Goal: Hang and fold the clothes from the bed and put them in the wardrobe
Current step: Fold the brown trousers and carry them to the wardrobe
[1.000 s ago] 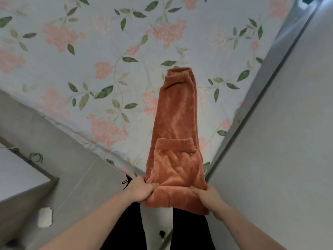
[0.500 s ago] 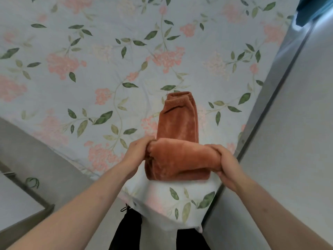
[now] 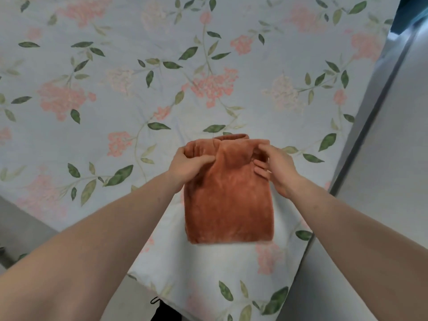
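Note:
A rust-orange fleece garment (image 3: 228,205) lies folded into a compact rectangle on the flowered bed sheet (image 3: 115,89), near the bed's corner. My left hand (image 3: 188,164) pinches the fabric at its far left corner. At the far right corner my right hand (image 3: 274,166) holds the top fold, thumb over the edge and fingers curled underneath. A ribbed cuff or waistband peeks out along the far edge. No wardrobe or hanger is in view.
A grey wall or panel (image 3: 382,158) runs along the bed's right side, with a dark blue object (image 3: 410,12) at the top right. Grey floor (image 3: 18,223) shows at the lower left. The sheet's corner hangs over the bed edge toward me.
The long garment was stretched out on the bed; both hands carried its near end away from me and laid it over the far end, making a short rectangle.

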`<act>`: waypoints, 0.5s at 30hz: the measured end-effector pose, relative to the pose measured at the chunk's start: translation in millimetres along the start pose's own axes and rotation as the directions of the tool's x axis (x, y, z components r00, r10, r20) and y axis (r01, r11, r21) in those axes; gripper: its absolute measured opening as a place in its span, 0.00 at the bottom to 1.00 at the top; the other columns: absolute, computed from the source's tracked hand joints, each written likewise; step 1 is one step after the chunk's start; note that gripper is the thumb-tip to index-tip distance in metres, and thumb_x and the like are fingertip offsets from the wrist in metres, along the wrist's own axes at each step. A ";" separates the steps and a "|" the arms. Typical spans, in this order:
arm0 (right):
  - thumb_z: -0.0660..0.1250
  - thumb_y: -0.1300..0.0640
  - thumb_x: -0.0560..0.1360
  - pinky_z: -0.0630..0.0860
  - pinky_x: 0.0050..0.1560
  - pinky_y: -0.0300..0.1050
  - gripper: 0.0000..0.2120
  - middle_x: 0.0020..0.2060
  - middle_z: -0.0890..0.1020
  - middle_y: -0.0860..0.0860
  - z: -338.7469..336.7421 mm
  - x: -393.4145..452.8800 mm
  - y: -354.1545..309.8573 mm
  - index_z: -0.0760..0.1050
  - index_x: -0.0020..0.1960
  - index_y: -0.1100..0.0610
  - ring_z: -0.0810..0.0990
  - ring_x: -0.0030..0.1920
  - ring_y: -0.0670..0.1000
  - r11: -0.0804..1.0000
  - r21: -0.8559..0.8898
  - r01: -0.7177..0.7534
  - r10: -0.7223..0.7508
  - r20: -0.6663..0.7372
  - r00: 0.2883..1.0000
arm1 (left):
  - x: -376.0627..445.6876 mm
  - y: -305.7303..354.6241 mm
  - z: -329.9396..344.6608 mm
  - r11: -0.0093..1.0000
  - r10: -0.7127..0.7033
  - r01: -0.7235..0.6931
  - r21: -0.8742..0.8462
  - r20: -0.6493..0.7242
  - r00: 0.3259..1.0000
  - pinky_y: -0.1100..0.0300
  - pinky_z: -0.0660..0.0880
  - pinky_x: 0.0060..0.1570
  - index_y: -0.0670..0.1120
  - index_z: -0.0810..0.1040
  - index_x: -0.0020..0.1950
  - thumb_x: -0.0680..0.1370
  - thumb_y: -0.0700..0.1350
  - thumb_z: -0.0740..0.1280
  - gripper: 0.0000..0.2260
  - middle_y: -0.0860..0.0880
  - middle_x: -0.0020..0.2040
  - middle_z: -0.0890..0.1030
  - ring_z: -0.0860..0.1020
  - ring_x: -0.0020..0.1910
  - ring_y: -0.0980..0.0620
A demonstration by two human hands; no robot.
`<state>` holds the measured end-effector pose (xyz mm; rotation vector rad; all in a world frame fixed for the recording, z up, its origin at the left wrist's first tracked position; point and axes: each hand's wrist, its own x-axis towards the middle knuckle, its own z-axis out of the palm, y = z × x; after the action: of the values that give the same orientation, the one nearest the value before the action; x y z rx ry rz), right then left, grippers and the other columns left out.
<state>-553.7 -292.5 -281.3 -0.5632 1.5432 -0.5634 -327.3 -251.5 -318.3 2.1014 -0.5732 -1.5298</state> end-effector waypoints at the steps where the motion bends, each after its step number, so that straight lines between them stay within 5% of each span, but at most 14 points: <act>1: 0.70 0.52 0.77 0.83 0.54 0.47 0.14 0.54 0.85 0.51 0.0 4.7 9.0 0.79 0.62 0.52 0.83 0.50 0.47 0.999 -0.038 0.024 -0.025 -0.028 0.999 | 4.1 -5.4 1.0 0.997 0.000 0.001 0.079 -0.009 1.000 0.54 0.77 0.60 0.48 0.68 0.72 0.61 0.60 0.81 0.44 0.51 0.63 0.78 0.79 0.59 0.51; 4: 0.75 0.48 0.73 0.77 0.63 0.49 0.31 0.58 0.81 0.42 -4.6 -8.2 45.0 0.69 0.74 0.46 0.81 0.57 0.45 0.983 -0.172 0.070 -0.099 -0.167 0.981 | 11.1 -12.7 2.6 0.959 0.031 0.001 0.283 -0.108 0.994 0.48 0.71 0.70 0.46 0.59 0.79 0.62 0.64 0.78 0.52 0.47 0.73 0.69 0.71 0.70 0.46; 8: 0.75 0.45 0.74 0.73 0.66 0.51 0.33 0.64 0.71 0.41 -17.2 -61.7 109.2 0.64 0.74 0.43 0.73 0.65 0.47 0.962 -0.271 0.037 -0.147 -0.398 0.905 | 16.2 12.9 9.3 0.707 0.328 -0.184 0.683 -0.087 0.941 0.43 0.60 0.74 0.51 0.55 0.81 0.66 0.67 0.71 0.49 0.48 0.79 0.59 0.59 0.77 0.43; 11: 0.77 0.41 0.71 0.71 0.68 0.54 0.43 0.70 0.70 0.51 -17.4 -83.7 157.1 0.59 0.78 0.50 0.72 0.68 0.54 0.968 -0.086 -0.237 0.171 -0.464 0.869 | 27.6 46.3 22.1 0.540 0.376 -0.393 0.744 0.204 0.904 0.43 0.56 0.76 0.57 0.56 0.80 0.66 0.69 0.71 0.47 0.52 0.81 0.58 0.57 0.79 0.46; 13: 0.80 0.37 0.64 0.73 0.65 0.54 0.50 0.62 0.78 0.56 -9.1 -87.7 185.8 0.61 0.77 0.52 0.78 0.61 0.57 0.927 0.081 -0.366 0.365 -0.417 0.832 | 38.5 62.0 37.0 0.488 0.291 -0.446 0.750 0.342 0.894 0.43 0.58 0.76 0.58 0.56 0.81 0.63 0.72 0.72 0.51 0.53 0.81 0.58 0.57 0.79 0.46; 15: 0.81 0.37 0.62 0.81 0.53 0.54 0.45 0.54 0.82 0.53 -1.0 -83.4 201.2 0.67 0.72 0.50 0.83 0.52 0.56 0.890 0.231 -0.394 0.453 -0.349 0.820 | 49.7 68.2 51.5 0.475 0.173 -0.440 0.762 0.410 0.896 0.42 0.62 0.75 0.57 0.54 0.81 0.58 0.75 0.73 0.57 0.54 0.81 0.60 0.61 0.78 0.46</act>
<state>-554.3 -85.9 -350.3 0.0316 1.9198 -0.4537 -365.9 -341.9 -328.7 2.1681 -2.0629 -1.4613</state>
